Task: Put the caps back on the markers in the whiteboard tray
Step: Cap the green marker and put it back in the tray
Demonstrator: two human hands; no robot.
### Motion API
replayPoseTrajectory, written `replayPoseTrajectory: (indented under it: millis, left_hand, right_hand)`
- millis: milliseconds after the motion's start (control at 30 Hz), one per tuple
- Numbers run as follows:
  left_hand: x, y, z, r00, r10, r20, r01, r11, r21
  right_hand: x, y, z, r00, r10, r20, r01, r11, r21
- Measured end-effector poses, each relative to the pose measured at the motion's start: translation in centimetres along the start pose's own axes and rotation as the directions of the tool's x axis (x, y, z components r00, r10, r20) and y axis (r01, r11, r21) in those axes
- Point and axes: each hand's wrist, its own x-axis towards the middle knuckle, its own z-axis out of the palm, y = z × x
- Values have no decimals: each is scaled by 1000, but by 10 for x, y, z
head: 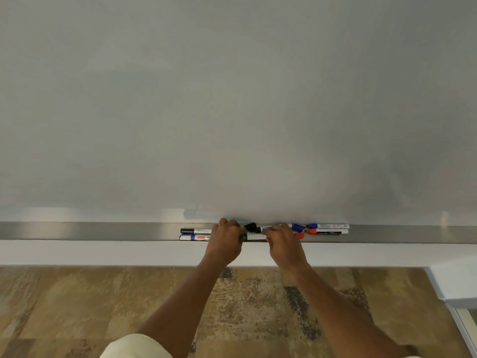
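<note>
A long metal whiteboard tray (103,231) runs across the view below the whiteboard. My left hand (225,237) and my right hand (282,241) both grip a green marker (254,237) lying at the tray's front edge, one hand at each end. Just behind it lie a loose black cap (250,225) and a blue-labelled marker (265,229). To the left lie a black marker (195,231) and a blue marker (193,237). On the right lie a blue cap (298,227), a red cap (300,235), a blue marker (327,225) and a red marker (327,231).
The whiteboard (232,99) fills the upper view. Below the tray is a white wall strip (103,253), then a patterned brown floor (77,306). A white ledge (454,282) juts out at lower right.
</note>
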Motion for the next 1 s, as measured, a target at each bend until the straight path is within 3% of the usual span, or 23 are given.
replayPoseTrajectory:
  millis: [200, 367, 1000]
  left_hand:
    - [1, -8, 3, 999, -13, 39, 15, 999, -28]
    - [-1, -33, -10, 995, -92, -44, 84, 985, -154]
    - [-16, -64, -12, 983, -182, -16, 178, 973, -148]
  right_hand:
    - [-3, 3, 8, 998, 11, 55, -14, 999, 51]
    - [-5, 4, 9, 999, -6, 50, 4, 999, 47]
    - [1, -5, 14, 999, -16, 51, 13, 998, 58]
